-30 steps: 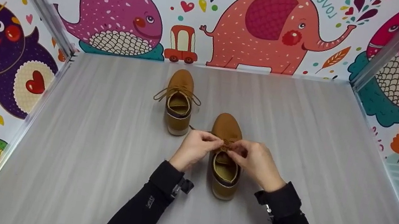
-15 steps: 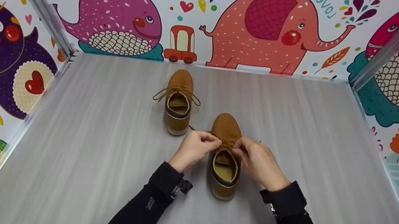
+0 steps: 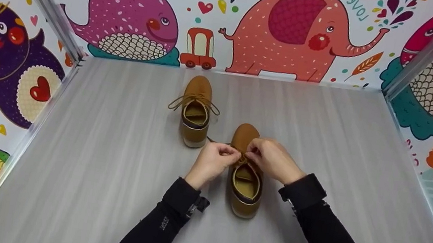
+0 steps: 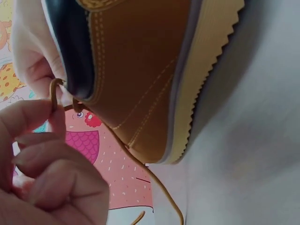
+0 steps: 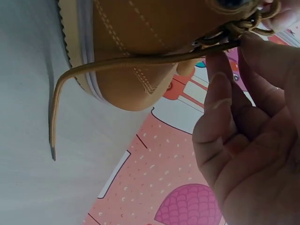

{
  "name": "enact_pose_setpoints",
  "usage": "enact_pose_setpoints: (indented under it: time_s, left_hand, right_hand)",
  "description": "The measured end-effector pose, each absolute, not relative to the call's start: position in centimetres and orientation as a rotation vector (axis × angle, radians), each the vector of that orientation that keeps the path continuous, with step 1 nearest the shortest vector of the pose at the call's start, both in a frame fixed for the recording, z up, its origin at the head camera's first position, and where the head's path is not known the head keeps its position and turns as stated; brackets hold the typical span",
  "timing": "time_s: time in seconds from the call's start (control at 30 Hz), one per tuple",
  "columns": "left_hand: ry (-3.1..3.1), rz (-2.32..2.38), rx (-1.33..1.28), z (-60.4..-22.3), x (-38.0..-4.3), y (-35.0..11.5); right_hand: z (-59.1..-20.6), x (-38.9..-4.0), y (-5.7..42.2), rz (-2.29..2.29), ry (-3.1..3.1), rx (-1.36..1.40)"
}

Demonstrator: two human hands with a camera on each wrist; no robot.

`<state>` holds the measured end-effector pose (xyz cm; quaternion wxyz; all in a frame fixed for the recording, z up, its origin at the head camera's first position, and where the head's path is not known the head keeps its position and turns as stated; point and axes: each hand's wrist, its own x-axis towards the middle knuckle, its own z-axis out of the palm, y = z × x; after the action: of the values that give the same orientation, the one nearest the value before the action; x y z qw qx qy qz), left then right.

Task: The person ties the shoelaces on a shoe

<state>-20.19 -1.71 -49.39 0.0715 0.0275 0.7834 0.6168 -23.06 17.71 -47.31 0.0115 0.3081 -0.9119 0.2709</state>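
A tan lace-up shoe (image 3: 246,188) stands on the floor with its toe pointing away, both hands at its laces. My left hand (image 3: 212,160) pinches a loop of the brown shoelace (image 4: 54,91) between thumb and forefinger, as the left wrist view shows. Across the shoe's opening, my right hand (image 3: 276,160) pinches the lace (image 5: 187,57) close to the knot; its free end hangs down past the sole in the right wrist view. The fingers partly hide the knot in the head view. A second tan shoe (image 3: 192,133), its laces tied in a bow, stands further left and ahead.
Grey wood-patterned floor (image 3: 102,173) surrounds the shoes. Panels with printed cartoon animals, such as an elephant (image 3: 285,54), stand at the back and both sides, joined by metal corner posts (image 3: 430,51).
My right hand first draws slightly right from the knot, then moves forward and left over the laces. My left hand stays nearly in place, pinching the lace. Both shoes stay put.
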Motion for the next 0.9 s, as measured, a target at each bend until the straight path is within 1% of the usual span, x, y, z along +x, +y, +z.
enact_pose_setpoints:
  time_s: [0.37, 0.53, 0.63, 0.9]
  left_hand:
    - [2.405, 1.834, 0.159, -49.0, -20.0, -1.6]
    - [2.434, 1.825, 0.195, -49.0, -19.8, -1.5]
    - [2.450, 1.820, 0.221, -48.9, -19.5, -1.5]
    - [2.443, 1.818, 0.252, -49.0, -18.7, -1.5]
  right_hand:
    - [-46.1, -23.9, 17.5, 0.856, -2.923, 1.092]
    - [-45.8, -24.0, 17.5, 0.704, -2.845, 1.248]
    - [-45.8, -23.8, 17.5, 0.621, -2.755, 1.296]
    - [-46.4, -23.2, 17.8, 0.448, -2.683, 1.180]
